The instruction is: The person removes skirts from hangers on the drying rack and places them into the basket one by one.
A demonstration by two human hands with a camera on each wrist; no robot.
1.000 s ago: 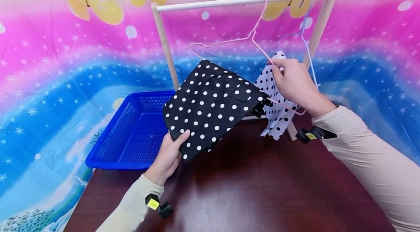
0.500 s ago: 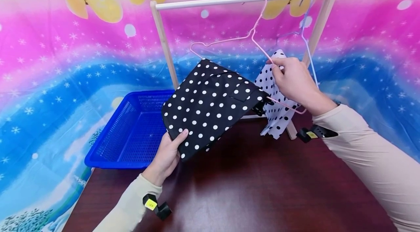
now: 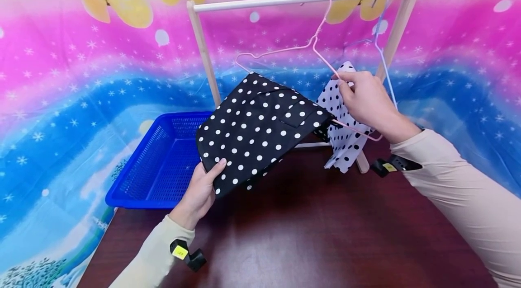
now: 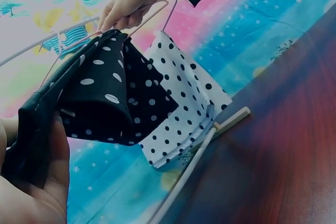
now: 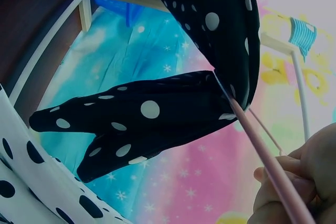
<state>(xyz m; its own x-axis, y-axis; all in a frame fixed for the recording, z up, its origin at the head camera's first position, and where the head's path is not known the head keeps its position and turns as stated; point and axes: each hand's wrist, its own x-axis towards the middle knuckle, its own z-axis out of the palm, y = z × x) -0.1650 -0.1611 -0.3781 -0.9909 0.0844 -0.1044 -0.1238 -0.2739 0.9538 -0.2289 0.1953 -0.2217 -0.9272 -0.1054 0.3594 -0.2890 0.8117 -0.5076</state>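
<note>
Black dotted garment (image 3: 260, 129), at centre above the bench (image 3: 285, 233). From left: blue basket (image 3: 142, 203), near the bench's left edge; left hand (image 3: 198, 192), gripping the garment's lower left corner, thumb on top; the garment itself, draped over the lower bar of a pink hanger (image 3: 315, 37) hooked on the rack (image 3: 260, 2); right hand (image 3: 368, 98), pinching the hanger's right arm; white dotted cloth (image 3: 346, 148), partly behind this hand; blue hanger (image 3: 381, 53), hooked on the same rack.

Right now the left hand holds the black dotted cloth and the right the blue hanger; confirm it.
Wrong colour: the right hand holds the pink hanger, as the head view shows. The left hand does hold the black dotted cloth.
</note>
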